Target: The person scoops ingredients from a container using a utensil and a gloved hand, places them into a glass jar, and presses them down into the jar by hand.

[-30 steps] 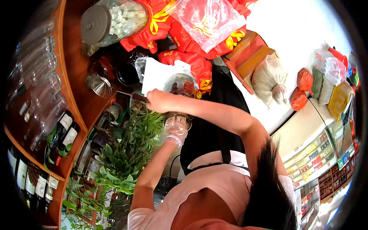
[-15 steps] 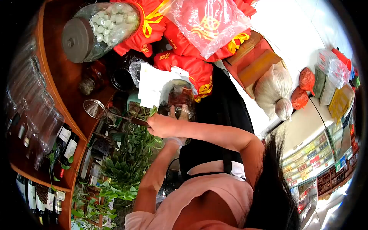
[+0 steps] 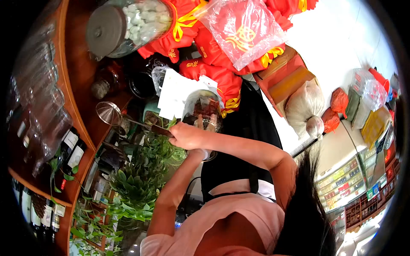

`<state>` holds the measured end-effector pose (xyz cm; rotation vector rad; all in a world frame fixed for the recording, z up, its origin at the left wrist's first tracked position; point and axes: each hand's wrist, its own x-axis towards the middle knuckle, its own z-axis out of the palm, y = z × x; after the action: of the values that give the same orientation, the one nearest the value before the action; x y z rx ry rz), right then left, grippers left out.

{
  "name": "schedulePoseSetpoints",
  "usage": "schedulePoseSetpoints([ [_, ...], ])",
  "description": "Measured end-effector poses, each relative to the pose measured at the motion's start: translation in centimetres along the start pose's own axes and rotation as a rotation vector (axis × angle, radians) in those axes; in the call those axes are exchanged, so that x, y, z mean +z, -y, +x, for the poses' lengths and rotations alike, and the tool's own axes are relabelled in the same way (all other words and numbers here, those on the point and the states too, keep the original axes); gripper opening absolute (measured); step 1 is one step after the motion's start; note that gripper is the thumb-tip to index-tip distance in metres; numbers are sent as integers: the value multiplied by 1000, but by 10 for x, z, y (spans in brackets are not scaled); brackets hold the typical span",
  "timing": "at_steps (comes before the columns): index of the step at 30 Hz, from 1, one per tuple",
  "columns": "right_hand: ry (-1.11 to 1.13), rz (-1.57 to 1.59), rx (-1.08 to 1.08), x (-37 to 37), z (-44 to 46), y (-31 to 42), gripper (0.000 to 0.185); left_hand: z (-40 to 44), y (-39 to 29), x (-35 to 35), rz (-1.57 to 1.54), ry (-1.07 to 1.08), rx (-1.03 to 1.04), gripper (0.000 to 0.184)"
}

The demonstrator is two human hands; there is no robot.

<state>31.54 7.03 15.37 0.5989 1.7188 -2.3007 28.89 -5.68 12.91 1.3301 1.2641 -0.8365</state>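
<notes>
My right hand is closed around the dark handle of a wire mesh strainer, whose round basket points left. My left hand shows through the wall of a clear glass jar, beside and partly behind my right forearm. Its visible fingers are stretched out and apart, near dark reddish contents in the jar. I cannot tell surely whether this hand is inside the jar or behind it. My right forearm crosses over my left wrist and hides part of it. White paper lies against the jar's left side.
Red cloth bags with yellow ties lie beyond the jar. A large lidded jar of whitish lumps is at the upper left. Green plants and shelved bottles are on the left. A cardboard box and pale sack stand right.
The view has shifted slightly, so the surroundings sit a little differently. My right hand still grips the strainer and my left fingers still show through the jar, in nearly the same pose.
</notes>
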Motion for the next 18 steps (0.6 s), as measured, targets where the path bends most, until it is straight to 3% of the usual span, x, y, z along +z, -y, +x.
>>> schedulePoseSetpoints([
  [5,-99,-189,71,1,-4,7,31,-7,-1,4,-43,40,7,29],
  [8,-173,-191,-75,0,3,1,30,-21,-6,6,-68,18,28,30],
  [11,-164,-291,64,-7,4,15,32,-61,-18,-7,-61,-99,23,40],
  [12,-192,-321,50,-5,8,3,31,-59,-15,18,-47,-270,64,42],
  [13,-177,-298,127,-9,6,15,30,-60,-13,28,-83,-290,46,42],
  [14,-223,-338,8,-11,8,10,26,-59,-13,37,-65,-495,96,41],
  [15,-206,-330,81,-14,10,13,25,-59,-13,43,-44,-700,141,41],
  [17,-211,-352,131,-16,13,14,25,-56,-16,47,-257,-673,99,45],
  [18,-203,-307,205,-16,15,16,25,-55,-18,50,-411,-763,94,42],
])
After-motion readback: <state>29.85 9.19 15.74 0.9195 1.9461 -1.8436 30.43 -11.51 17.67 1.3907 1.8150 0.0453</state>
